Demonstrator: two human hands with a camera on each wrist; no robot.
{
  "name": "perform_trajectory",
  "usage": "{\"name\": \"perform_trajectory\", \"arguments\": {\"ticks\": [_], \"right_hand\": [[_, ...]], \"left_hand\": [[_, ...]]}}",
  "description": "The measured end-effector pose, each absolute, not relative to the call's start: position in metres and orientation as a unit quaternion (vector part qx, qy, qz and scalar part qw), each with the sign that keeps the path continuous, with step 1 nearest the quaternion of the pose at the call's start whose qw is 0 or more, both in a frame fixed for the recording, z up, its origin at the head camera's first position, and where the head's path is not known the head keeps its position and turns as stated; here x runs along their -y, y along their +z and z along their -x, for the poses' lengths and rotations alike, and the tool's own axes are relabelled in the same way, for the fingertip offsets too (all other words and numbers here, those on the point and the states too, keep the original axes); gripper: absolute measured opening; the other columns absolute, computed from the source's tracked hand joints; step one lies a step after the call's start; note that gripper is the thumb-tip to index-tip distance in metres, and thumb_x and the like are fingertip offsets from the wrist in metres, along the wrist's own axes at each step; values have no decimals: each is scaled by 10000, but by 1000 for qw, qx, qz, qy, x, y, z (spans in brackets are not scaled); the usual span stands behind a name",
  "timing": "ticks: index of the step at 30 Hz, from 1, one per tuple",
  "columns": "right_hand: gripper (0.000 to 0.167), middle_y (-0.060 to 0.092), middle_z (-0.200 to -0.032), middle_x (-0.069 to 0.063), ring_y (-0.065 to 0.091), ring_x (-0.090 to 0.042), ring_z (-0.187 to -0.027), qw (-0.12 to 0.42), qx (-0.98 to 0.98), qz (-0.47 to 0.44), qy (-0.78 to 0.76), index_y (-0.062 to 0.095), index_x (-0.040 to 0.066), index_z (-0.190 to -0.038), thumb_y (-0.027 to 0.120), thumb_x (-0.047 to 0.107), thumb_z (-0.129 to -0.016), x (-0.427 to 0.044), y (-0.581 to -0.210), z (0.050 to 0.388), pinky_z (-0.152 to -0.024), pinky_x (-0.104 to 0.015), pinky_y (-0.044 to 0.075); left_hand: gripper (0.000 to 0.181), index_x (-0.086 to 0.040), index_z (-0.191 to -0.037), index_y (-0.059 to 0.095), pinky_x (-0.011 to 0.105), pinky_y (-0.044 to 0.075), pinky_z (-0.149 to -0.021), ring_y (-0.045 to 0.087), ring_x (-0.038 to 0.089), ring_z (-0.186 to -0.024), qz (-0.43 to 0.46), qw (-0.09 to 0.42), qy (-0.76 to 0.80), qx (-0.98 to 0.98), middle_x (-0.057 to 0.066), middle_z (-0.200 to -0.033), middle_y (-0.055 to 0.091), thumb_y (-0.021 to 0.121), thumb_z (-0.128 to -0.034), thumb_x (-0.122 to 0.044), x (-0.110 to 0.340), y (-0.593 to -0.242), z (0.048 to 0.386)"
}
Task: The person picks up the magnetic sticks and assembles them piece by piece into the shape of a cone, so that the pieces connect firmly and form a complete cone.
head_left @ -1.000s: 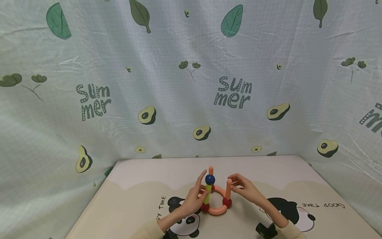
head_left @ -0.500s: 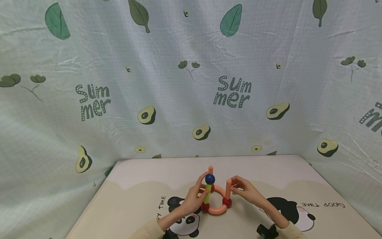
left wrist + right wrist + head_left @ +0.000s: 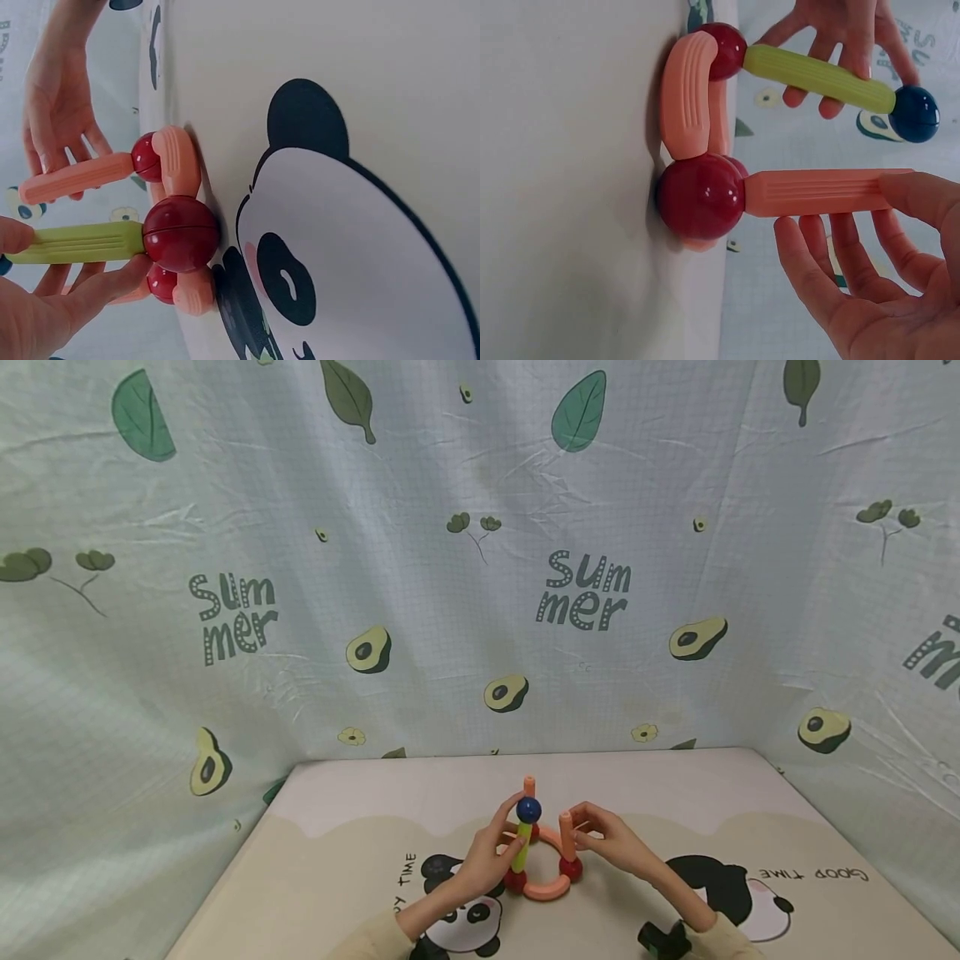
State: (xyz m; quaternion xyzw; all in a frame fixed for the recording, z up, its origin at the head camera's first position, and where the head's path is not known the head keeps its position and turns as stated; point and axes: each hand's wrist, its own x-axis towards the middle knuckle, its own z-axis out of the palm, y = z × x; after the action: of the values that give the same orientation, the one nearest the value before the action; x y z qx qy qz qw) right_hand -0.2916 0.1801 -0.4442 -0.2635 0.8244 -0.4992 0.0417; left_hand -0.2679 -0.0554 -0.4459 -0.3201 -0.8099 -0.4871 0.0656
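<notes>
On the table stands a ring of curved orange magnetic pieces [image 3: 547, 890] joined by red balls [image 3: 701, 196]. My left hand [image 3: 483, 862] holds an upright yellow-green magnetic rod [image 3: 817, 78] at the ring's near left; its index finger touches the blue ball [image 3: 528, 810] on top. At the right, my right hand [image 3: 613, 841] pinches an upright orange rod [image 3: 817, 192] near its top, thumb on one side and fingers on the other. That rod leans slightly left, its foot against a red ball. A further orange rod [image 3: 530, 787] rises at the back, mostly hidden.
The ring sits on a pale table cover [image 3: 337, 860] with printed pandas [image 3: 465, 922]. A black object [image 3: 663, 940] is at my right forearm. Behind the table hangs a curtain [image 3: 435, 577] printed with leaves and avocados.
My right hand has moved a little left, and the orange rod's top now tilts left. My left index finger has lowered onto the blue ball.
</notes>
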Motion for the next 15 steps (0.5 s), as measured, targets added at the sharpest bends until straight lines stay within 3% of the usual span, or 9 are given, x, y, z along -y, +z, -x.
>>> {"name": "perform_trajectory", "arguments": {"ticks": [7, 15], "right_hand": [[302, 573, -1061, -147, 573, -231, -950, 31, -832, 269, -484, 513, 40, -1121, 542, 221, -880, -176, -445, 292, -755, -222, 474], [278, 594, -1014, -116, 586, -150, -901, 20, -841, 286, -458, 539, 75, -1091, 556, 244, -871, -173, -446, 294, -733, -232, 484]], "left_hand": [[548, -120, -1381, 228, 295, 514, -715, 619, 322, -906, 316, 54, -484, 814, 185, -1124, 578, 486, -900, -70, 52, -442, 269], [508, 19, -1334, 231, 430, 505, -736, 604, 395, -894, 320, 44, -486, 812, 278, -1077, 573, 459, -880, 30, 50, -416, 251]]}}
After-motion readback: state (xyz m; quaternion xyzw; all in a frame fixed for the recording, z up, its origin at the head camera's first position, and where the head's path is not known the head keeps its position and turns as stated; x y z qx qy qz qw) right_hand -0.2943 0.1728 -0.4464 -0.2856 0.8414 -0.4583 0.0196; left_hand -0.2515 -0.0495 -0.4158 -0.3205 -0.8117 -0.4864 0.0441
